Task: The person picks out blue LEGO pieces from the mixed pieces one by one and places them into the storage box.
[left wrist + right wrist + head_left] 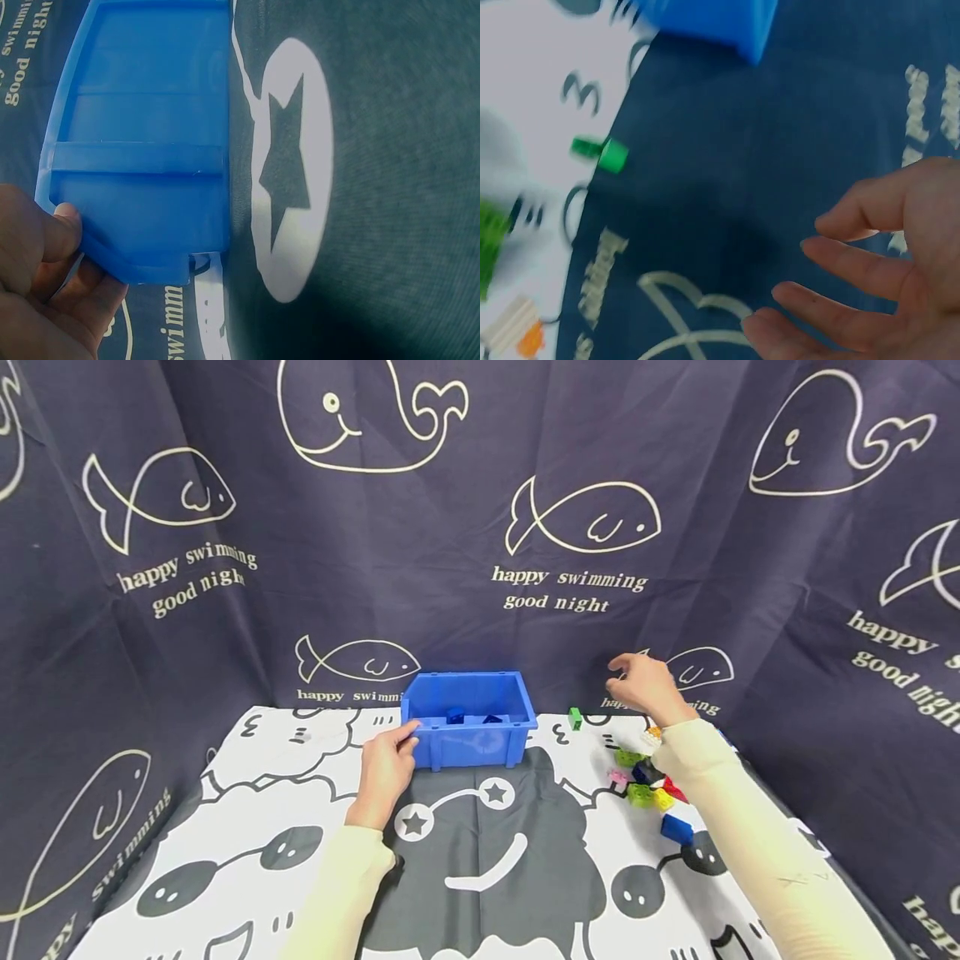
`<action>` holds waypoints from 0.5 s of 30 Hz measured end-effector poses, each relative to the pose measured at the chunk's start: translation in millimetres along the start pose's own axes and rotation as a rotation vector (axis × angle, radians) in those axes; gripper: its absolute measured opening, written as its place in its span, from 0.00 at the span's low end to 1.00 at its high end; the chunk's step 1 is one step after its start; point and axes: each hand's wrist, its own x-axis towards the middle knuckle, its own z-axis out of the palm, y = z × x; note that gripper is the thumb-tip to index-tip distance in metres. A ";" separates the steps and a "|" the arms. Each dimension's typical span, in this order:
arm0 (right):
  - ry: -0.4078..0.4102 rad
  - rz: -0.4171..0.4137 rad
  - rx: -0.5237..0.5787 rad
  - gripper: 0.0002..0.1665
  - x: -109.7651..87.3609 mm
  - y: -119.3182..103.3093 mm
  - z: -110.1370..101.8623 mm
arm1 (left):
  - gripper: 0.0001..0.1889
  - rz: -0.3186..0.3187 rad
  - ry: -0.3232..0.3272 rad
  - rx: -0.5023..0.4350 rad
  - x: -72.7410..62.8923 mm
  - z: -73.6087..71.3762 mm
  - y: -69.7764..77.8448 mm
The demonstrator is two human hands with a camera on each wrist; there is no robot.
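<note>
A blue plastic bin [472, 747] stands at the back of the cloth, with blue toy bricks [455, 716] inside it. My left hand [386, 768] grips the bin's front left corner; in the left wrist view, thumb and fingers pinch the rim [67, 135]. Raised at the back right, my right hand [648, 685] holds nothing. Its fingers are loosely bent and apart in the right wrist view. Below and left of that hand lies a small green brick [575, 719], apart from the others.
Several toy bricks lie loosely grouped under my right forearm, among them a lime-green one [641, 795], a yellow one [663, 799], a pink one [617, 777] and a blue one [677, 829]. A dark printed curtain [480, 527] rises behind the patterned cloth [247, 827].
</note>
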 end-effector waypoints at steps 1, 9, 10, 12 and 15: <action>-0.010 0.007 -0.004 0.27 -0.4 8.1 -0.2 | 0.16 -0.002 0.000 0.001 -0.1 0.2 -0.5; -0.099 0.136 -0.050 0.33 -4.6 77.6 5.4 | 0.16 -0.008 -0.010 0.005 -2.0 1.4 -2.2; -0.113 0.156 -0.053 0.33 -5.0 85.7 6.8 | 0.16 -0.010 -0.006 0.005 -2.2 1.1 -2.1; -0.146 0.174 -0.062 0.33 -5.8 102.4 9.5 | 0.16 -0.014 0.000 0.007 -2.3 0.7 -2.2; -0.183 0.204 -0.085 0.32 -7.2 126.2 12.8 | 0.16 -0.008 0.000 0.008 -1.9 0.2 -2.1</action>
